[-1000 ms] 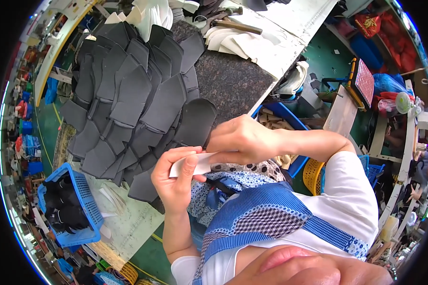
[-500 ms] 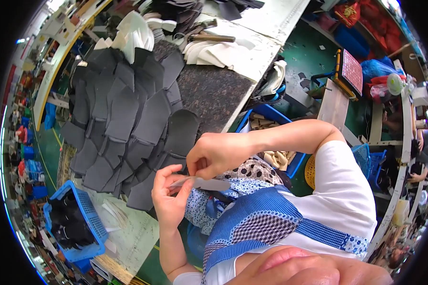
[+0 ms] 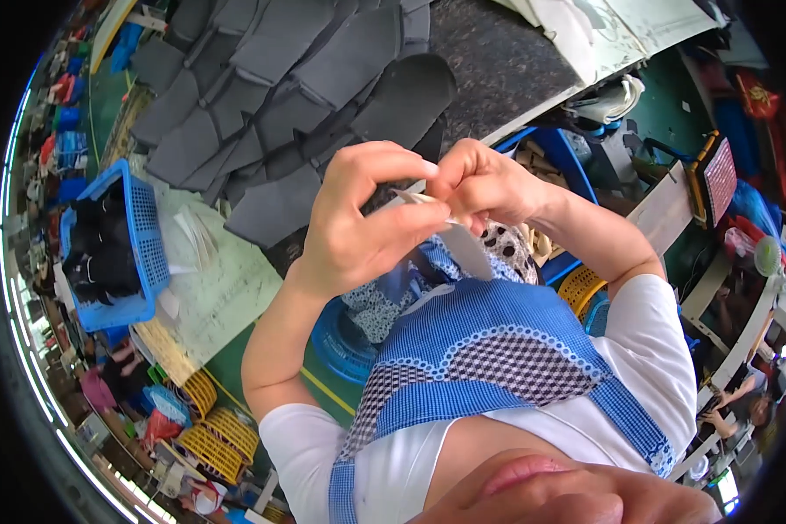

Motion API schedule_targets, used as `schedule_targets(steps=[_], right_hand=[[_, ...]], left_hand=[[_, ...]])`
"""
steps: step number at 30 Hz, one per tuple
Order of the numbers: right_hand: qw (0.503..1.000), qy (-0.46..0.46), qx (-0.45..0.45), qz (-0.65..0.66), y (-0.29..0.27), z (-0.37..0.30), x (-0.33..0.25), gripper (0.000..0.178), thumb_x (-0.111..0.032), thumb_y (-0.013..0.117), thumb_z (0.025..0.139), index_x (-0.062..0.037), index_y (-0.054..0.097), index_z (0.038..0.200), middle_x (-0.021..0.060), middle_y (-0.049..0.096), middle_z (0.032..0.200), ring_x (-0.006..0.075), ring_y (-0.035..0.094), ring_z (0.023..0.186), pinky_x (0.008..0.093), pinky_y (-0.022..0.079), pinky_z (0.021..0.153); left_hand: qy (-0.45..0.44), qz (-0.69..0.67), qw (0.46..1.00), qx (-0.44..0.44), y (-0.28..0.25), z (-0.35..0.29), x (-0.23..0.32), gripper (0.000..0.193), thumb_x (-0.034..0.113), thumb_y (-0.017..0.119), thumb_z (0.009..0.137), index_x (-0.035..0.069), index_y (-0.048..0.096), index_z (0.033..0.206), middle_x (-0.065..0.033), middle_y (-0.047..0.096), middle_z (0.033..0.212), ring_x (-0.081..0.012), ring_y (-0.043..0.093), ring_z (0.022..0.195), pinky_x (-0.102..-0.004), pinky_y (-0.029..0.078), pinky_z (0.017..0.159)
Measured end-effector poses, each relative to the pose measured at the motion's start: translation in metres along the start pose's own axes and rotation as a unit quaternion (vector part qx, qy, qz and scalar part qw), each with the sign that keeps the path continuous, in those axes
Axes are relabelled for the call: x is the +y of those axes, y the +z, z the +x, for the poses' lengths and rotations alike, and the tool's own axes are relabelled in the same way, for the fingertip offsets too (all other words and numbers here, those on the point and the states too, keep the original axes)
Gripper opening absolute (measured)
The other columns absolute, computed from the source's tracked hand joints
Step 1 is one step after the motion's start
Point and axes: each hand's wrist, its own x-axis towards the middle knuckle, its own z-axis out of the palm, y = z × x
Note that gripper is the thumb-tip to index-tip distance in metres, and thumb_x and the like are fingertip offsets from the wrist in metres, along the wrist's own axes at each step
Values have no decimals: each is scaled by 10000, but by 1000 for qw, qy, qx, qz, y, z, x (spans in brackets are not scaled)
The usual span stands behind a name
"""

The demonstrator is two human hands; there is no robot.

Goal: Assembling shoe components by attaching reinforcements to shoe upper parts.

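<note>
Both hands are raised over my apron (image 3: 498,323), close together at the near edge of the table. My left hand (image 3: 349,214) pinches a thin, light-grey curved piece (image 3: 470,253) between thumb and fingers. On the same piece, the bent fingers of my right hand (image 3: 489,188) close in from the other side. Its lower end hangs free below the hands; the upper part is mostly hidden by fingers. Just beyond my hands lies a broad overlapping pile of dark grey flat pieces (image 3: 271,113), one with a rounded end (image 3: 410,96) nearest my right hand.
A blue basket (image 3: 153,253) of black items stands on the table's left part, beside a few thin white pieces (image 3: 192,236). Right of the table sits a blue bin (image 3: 576,170) with beige pieces. White pieces (image 3: 576,44) lie at the far right.
My hands have come up and to the right in view with the light-grey piece, which has turned from lying sideways to hanging downward. The view has shifted, so the table appears higher.
</note>
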Motion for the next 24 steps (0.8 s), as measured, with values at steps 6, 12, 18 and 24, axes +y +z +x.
schedule_targets(steps=[6, 12, 18, 24], right_hand=[[897, -61, 395, 190, -38, -4, 44, 188, -214, 584, 778, -54, 645, 854, 40, 597, 641, 114, 528, 474, 227, 413, 421], [710, 261, 430, -493, -155, -159, 102, 349, -315, 600, 890, -59, 655, 659, 65, 599, 580, 155, 585, 536, 332, 457, 531], [951, 5, 74, -301, -10, -48, 12, 616, -548, 710, 831, 23, 691, 1063, 112, 629, 1175, 174, 592, 1020, 302, 478, 819], [772, -55, 143, -617, -3, 54, -35, 400, -377, 745, 848, 18, 690, 830, 69, 537, 663, 161, 536, 585, 306, 425, 540]], left_hand=[[113, 132, 984, -32, -10, -51, 37, 125, 44, 718, 735, 95, 632, 810, -43, 675, 1101, -214, 621, 1043, -385, 507, 923], [-226, -118, 967, -23, -22, -102, 60, 278, -19, 691, 784, 93, 448, 861, -134, 677, 1216, -325, 635, 1135, -394, 499, 957], [-554, -462, 669, 178, -15, -123, 56, 309, 199, 699, 918, 115, 409, 854, 53, 427, 785, -20, 369, 708, -191, 340, 626], [-471, -38, 863, 179, -40, -79, 1, 254, 170, 758, 868, 7, 567, 909, -66, 694, 899, -97, 638, 811, -243, 525, 705]])
